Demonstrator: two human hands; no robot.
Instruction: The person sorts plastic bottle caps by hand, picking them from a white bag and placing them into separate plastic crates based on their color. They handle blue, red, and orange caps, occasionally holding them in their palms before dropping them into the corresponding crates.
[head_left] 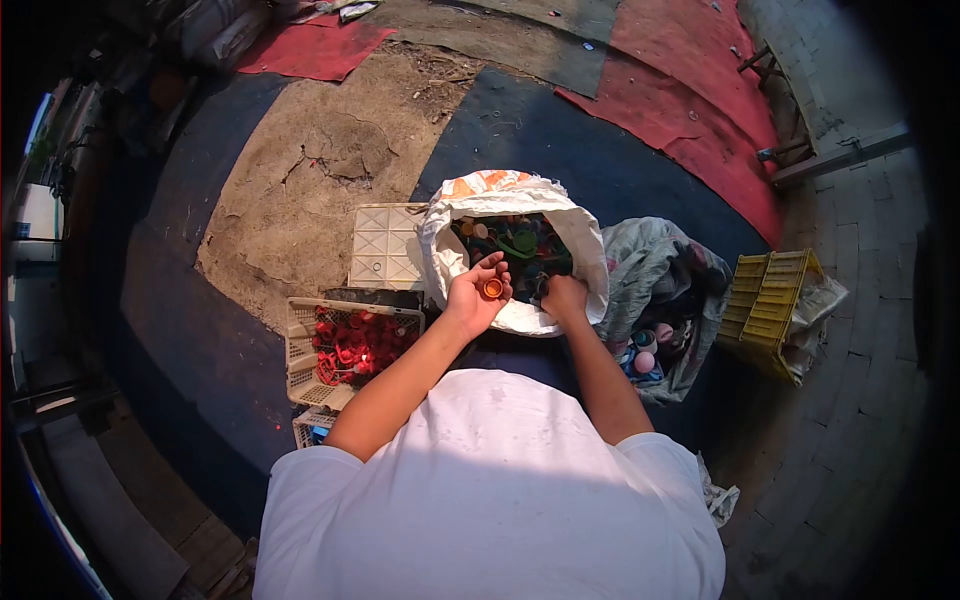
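Observation:
A white woven sack [590, 235] stands wide open in front of me, with many plastic caps [515, 240] inside, mostly dark and green. My left hand [478, 297] is turned palm up over the sack's near left rim, its fingers curled round an orange cap [493, 288]. On the right, my right hand [563, 298] reaches down inside the near rim. Its fingers are bent in among the dark caps and partly hidden, so what they grip cannot be made out.
To the left sits a cream crate [300, 350] of red caps [360, 340], with a pale crate [385, 245] behind it. A grey sack [640, 250] containing pink and blue pieces stands right, beside a yellow crate [765, 300]. Dark and red mats [680, 120] cover parts of the ground.

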